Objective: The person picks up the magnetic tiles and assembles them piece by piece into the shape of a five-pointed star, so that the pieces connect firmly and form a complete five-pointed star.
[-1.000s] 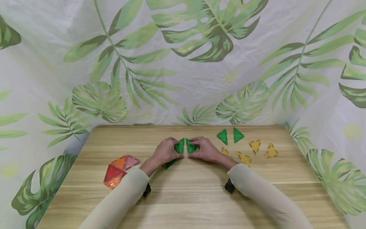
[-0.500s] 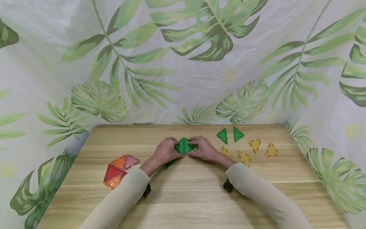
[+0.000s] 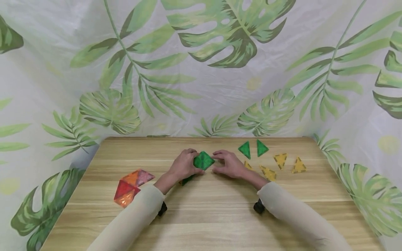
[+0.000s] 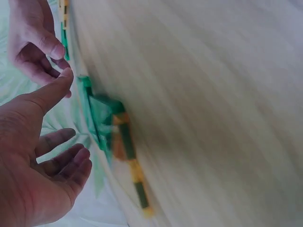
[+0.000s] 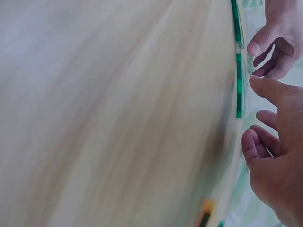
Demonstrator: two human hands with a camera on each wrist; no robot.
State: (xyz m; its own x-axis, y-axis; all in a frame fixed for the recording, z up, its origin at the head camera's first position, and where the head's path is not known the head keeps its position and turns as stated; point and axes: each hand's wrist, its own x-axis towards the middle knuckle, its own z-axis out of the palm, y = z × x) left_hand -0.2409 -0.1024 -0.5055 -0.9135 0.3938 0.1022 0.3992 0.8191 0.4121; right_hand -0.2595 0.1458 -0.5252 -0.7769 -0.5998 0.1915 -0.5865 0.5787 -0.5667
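Observation:
In the middle of the table, two green triangular magnetic tiles [image 3: 208,161] lie edge to edge as a diamond. My left hand [image 3: 183,165] is at the diamond's left side, overlapping its left corner in the head view; the left wrist view shows thumb and fingers spread and loose. Its thumb tip comes right at the lower corner. My right hand [image 3: 230,165] stands just off the right corner, thumb and fingers apart with nothing held. Partly hidden under my left hand is another dark green tile [image 3: 187,180], with a yellow-edged piece [image 4: 136,170] beside it.
At the left, red, orange and pink tiles [image 3: 123,189] lie joined near my left forearm. Two more green tiles [image 3: 262,148] are at the back right, and several yellow tiles [image 3: 280,160] lie spread below them. A leaf-patterned cloth [image 3: 220,101] hangs behind the wooden table [image 3: 213,216].
The two green tiles came together from a narrow gap into a diamond. My right hand then let go and drew back to the right; my left hand stays at the left side.

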